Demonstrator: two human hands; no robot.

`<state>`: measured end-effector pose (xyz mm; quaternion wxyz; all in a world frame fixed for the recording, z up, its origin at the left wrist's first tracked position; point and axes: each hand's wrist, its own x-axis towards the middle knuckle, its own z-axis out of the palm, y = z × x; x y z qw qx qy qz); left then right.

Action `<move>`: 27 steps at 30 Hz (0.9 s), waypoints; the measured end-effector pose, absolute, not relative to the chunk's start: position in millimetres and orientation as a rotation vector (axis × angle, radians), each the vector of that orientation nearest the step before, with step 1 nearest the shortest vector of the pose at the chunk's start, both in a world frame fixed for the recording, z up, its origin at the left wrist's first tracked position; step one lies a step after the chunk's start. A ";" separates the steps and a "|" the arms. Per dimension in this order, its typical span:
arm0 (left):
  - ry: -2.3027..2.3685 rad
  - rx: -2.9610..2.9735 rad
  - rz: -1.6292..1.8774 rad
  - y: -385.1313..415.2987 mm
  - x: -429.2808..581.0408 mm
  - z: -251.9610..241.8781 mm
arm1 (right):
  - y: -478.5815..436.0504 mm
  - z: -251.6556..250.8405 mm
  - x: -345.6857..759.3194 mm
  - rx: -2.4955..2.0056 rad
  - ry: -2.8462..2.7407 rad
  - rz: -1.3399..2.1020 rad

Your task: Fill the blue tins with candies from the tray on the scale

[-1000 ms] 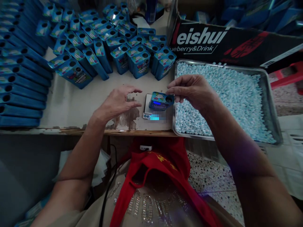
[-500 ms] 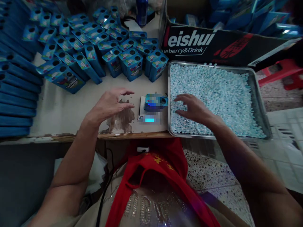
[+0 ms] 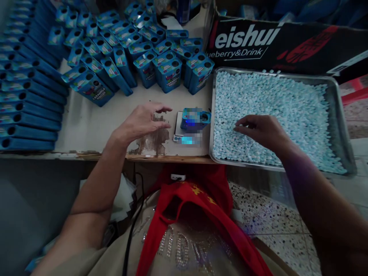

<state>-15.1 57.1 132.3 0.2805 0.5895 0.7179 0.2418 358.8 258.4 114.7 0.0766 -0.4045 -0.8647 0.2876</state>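
Observation:
A small blue candy tin (image 3: 195, 119) lies on a little scale (image 3: 184, 132) near the table's front edge. My left hand (image 3: 145, 120) hovers just left of the scale, fingers apart, holding nothing. My right hand (image 3: 263, 130) rests over the pale blue candies (image 3: 273, 103) in the metal tray (image 3: 343, 126), fingers curled down among them; whether they hold any candies is hidden.
Many blue tins (image 3: 161, 63) stand in rows at the back of the table, and flat blue tins (image 3: 25, 111) are stacked on the left. A black cardboard box (image 3: 281, 46) stands behind the tray. The worn table edge (image 3: 115, 155) runs in front.
My right hand set the tin on the scale, let go, and moved right into the tray of candies. My left hand stayed beside the scale.

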 end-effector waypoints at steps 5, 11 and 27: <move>1.906 1.603 0.711 65.9 -10.7 134.6 | 253.0 113.5 354.3 -1.319 -2.309 1.096; 1.889 1.566 0.728 60.0 -13.6 124.9 | 245.1 135.0 321.0 -1.260 -2.291 1.247; 1.832 1.537 0.816 40.6 -35.5 115.1 | 213.2 191.1 246.6 -0.749 -2.868 0.725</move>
